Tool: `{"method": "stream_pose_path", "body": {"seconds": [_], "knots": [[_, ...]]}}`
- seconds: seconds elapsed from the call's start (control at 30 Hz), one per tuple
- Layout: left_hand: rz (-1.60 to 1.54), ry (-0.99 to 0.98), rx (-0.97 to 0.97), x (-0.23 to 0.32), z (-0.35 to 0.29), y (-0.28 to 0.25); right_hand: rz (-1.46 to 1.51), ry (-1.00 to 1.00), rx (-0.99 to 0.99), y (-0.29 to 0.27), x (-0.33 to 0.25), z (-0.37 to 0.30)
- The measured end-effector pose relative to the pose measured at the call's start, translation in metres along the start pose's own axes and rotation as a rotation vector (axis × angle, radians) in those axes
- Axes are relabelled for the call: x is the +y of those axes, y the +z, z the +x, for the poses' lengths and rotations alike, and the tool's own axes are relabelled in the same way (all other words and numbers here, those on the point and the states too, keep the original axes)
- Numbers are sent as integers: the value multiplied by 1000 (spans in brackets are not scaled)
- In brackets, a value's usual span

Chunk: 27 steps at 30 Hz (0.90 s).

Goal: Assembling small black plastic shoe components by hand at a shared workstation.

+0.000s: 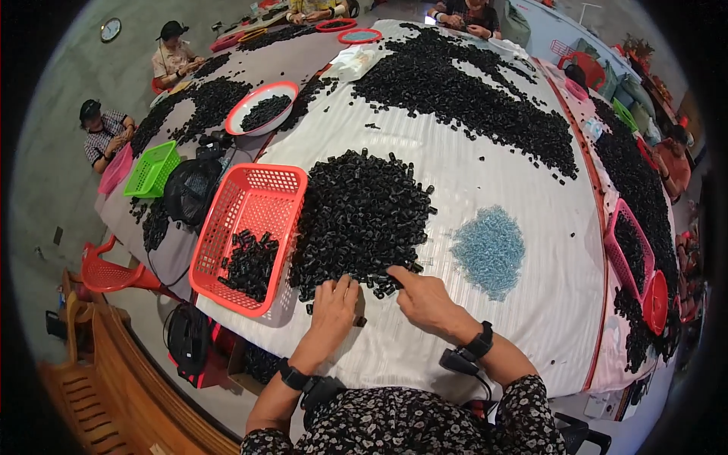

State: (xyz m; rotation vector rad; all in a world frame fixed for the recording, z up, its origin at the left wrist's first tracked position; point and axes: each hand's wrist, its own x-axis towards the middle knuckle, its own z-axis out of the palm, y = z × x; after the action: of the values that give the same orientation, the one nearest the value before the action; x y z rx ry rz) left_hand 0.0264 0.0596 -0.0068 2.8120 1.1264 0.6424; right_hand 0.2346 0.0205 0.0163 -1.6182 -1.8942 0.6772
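Observation:
A large pile of small black plastic cylindrical pieces [360,216] lies on the white cloth in front of me. At its near edge, my left hand [332,309] has its fingers bent down and close together; what is under them is hidden. A single dark piece [360,321] shows beside that hand. My right hand [428,302] reaches to the pile's near right edge, its index finger stretched out against the black pieces and its thumb apart. To the right lies a heap of small clear light-blue pieces [491,254]. Left of the pile, a red perforated basket [258,182] holds some black pieces.
A larger spread of black pieces [462,87] covers the far cloth. Left stand a red-rimmed white basin [235,121], a green basket [152,168] and a black mesh-covered object [189,189]. A pink basket [618,243] is at right. Several people sit around the table.

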Motion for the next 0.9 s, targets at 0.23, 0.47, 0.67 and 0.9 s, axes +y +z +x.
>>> {"method": "stream_pose_path", "body": {"seconds": [0.23, 0.47, 0.67, 0.9], "knots": [[-13, 1, 14, -10, -21, -8, -118, -110, -256, 8, -7, -14], [-196, -137, 229, -20, -30, -20, 272, 78, -18, -8, -5, -13], [-74, -23, 124, 0, -5, 6, 350, 1, -6, 6, -15, -16], [-267, -170, 54, -4, -8, 4, 472, 134, 8, -3, -24, -21]]}}
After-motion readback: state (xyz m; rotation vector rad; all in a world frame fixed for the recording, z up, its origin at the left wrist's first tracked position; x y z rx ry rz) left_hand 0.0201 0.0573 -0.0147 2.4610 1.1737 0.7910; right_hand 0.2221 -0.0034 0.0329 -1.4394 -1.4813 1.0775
